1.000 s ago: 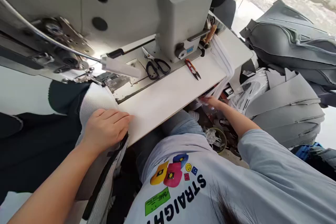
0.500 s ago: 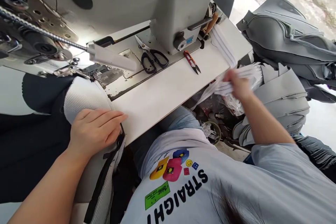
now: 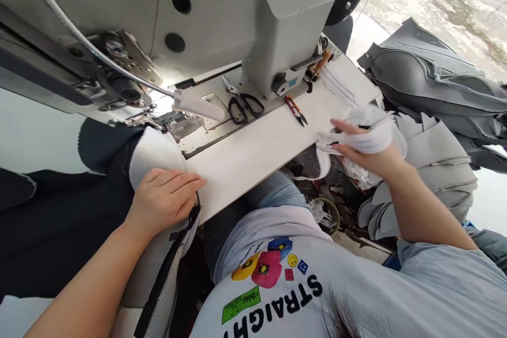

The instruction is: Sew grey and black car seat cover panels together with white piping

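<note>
My left hand [image 3: 168, 198] is closed over the edge of a light grey mesh fabric piece [image 3: 152, 150] with black edging, left of the sewing machine's white bed [image 3: 245, 153]; my thumb is hidden. The fabric's far end lies by the presser foot. At the right, my right hand [image 3: 372, 150] holds a loose bundle of white fabric tape [image 3: 374, 134], looped across the palm and back. Its fingers are partly spread, and tape ends hang below the bed's front edge. More tape runs back along the bed toward the machine's right end.
Black-handled scissors [image 3: 241, 105] and red thread snips [image 3: 296, 111] lie on the bed under the sewing machine's grey arm [image 3: 214, 21]. Stacked grey cut pieces [image 3: 439, 153] and grey padded pieces [image 3: 428, 74] are at the right. Dark fabric [image 3: 59, 222] spreads out at the left.
The view has shifted, showing more of the machine. My right hand has turned and its fingers have spread, with the white tape now looped around it. The left hand stays on the fabric.
</note>
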{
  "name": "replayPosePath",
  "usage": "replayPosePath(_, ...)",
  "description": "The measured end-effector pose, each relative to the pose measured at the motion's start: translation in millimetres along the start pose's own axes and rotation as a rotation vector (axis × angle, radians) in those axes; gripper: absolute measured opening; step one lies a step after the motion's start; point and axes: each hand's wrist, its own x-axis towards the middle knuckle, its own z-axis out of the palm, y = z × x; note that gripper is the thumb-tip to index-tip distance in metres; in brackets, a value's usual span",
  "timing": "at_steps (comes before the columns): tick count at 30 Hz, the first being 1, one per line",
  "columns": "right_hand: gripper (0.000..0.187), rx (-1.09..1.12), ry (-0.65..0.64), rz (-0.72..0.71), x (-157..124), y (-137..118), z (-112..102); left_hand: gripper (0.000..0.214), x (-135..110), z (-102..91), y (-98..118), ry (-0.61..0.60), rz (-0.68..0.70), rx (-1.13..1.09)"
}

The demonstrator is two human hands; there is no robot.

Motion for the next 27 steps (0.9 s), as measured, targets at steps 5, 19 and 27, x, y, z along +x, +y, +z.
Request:
replayPosePath(5,0.054,-0.235,-0.084,0.205,46,-17,31,0.020,2,-2.6,1,-0.015,-0.004,-0.030)
replayPosePath(19,0.046,-0.063,-0.042,0.202,53,2,48,0.024,-5,-1.9,1,-0.070,-0.088,-0.085)
replayPosePath(27,0.018,0.471,-0.598,0.583,-138,28,152,0.023,-2,-4.3,1,-0.094,-0.095,-0.097)
